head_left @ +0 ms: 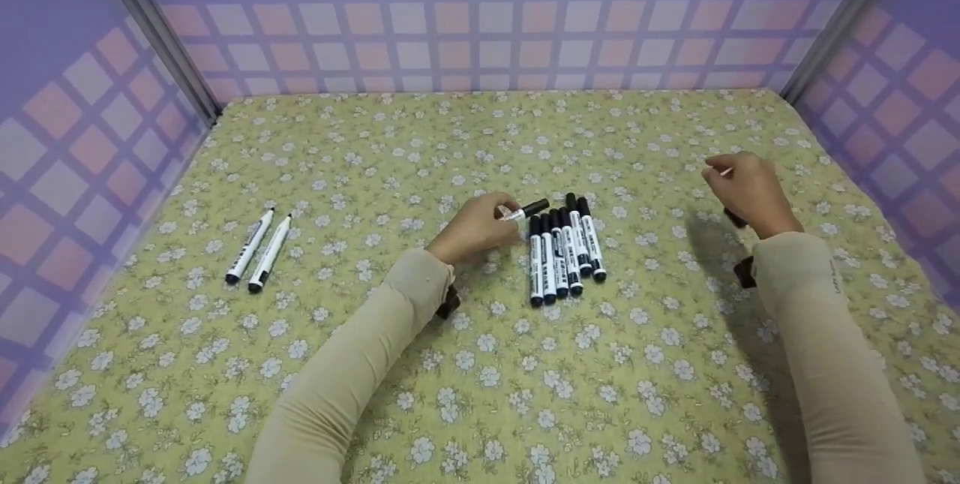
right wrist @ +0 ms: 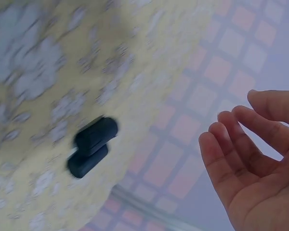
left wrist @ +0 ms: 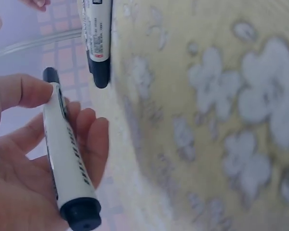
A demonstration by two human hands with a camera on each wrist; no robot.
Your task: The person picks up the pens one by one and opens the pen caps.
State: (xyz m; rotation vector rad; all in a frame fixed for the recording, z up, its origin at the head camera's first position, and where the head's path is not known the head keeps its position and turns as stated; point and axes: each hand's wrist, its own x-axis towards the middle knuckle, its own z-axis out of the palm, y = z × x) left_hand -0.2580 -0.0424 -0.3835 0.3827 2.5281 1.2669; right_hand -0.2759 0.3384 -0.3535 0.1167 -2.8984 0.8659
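My left hand point(head_left: 476, 225) grips a whiteboard marker point(left wrist: 67, 144), white with a black cap, between thumb and fingers. In the head view, that marker's capped end points right, over the top of a row of capped markers point(head_left: 562, 255) lying side by side. The end of a row marker point(left wrist: 101, 72) shows in the left wrist view beyond the fingers. My right hand point(head_left: 750, 187) is raised over the cloth at the right, holding nothing, fingers loosely bent. Two black marker caps point(right wrist: 95, 134) lie together on the cloth near it, partly hidden by the hand in the head view.
Two uncapped white markers point(head_left: 270, 255) lie side by side at the left, tips pointing away. A yellow flowered cloth point(head_left: 465, 394) covers the table. Purple checked panels point(head_left: 480, 19) stand along the back and both sides, with grey posts point(head_left: 154, 30) at the corners.
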